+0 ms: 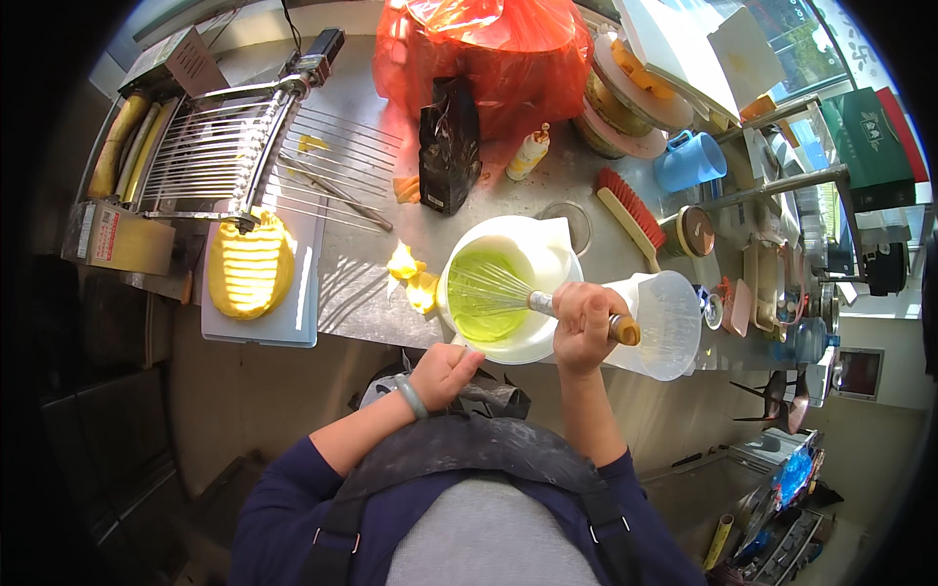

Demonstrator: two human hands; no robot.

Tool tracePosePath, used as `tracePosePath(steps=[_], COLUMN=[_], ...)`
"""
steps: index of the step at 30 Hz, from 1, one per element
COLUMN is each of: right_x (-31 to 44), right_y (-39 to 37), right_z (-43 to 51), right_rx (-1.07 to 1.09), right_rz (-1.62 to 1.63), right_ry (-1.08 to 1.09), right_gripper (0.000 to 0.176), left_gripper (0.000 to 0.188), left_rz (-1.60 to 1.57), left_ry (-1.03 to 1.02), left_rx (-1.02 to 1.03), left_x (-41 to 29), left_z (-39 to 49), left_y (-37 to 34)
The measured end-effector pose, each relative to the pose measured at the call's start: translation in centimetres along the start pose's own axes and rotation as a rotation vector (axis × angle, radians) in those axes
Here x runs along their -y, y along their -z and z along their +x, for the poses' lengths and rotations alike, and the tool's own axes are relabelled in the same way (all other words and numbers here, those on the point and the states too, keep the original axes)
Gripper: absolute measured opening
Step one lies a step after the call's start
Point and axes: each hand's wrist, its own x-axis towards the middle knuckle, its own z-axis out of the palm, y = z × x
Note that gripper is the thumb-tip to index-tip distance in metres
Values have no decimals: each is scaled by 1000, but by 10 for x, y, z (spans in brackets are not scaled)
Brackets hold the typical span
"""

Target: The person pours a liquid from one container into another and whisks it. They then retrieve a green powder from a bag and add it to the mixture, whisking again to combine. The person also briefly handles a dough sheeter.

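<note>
My right hand (pixel 586 326) is closed around the handle of a wire balloon whisk (pixel 491 282), whose wires dip into a green mixture (pixel 480 322). That mixture lies in a white plastic mixing bowl (pixel 546 253) with a spout, tilted towards the left. At the bowl's lower edge my left hand (pixel 447 373), with a bangle on the wrist, grips what seems to be the bowl's handle, largely hidden by the fingers. Right of the bowl, partly behind my right hand, stands a translucent plastic jug (pixel 668 326). Crumpled yellow pieces (pixel 414 278) touch or nearly touch the bowl's left side.
At left, yellow dough (pixel 250 275) rests on a pale board (pixel 311 308) below a metal machine with rods (pixel 212 154). Behind the bowl are a black bag (pixel 448 146), a red plastic bag (pixel 506 73) and a small bottle (pixel 527 155). A red-bristled brush (pixel 632 212) and blue jug (pixel 690 161) lie right.
</note>
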Motion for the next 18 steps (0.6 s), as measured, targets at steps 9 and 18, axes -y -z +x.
tracePosePath(steps=[9,18], right_x=[4,4], right_y=[-3,-4], right_z=[8,8], right_rx=[170,124], right_rz=[-393,146], right_ry=[-122,97], right_gripper=[39,36], left_gripper=[48,47], left_rz=[75,41], left_ry=[-44,-19], left_rx=[-22,-41], left_x=[-5,-6], left_z=[3,5], left_y=[-2,-3])
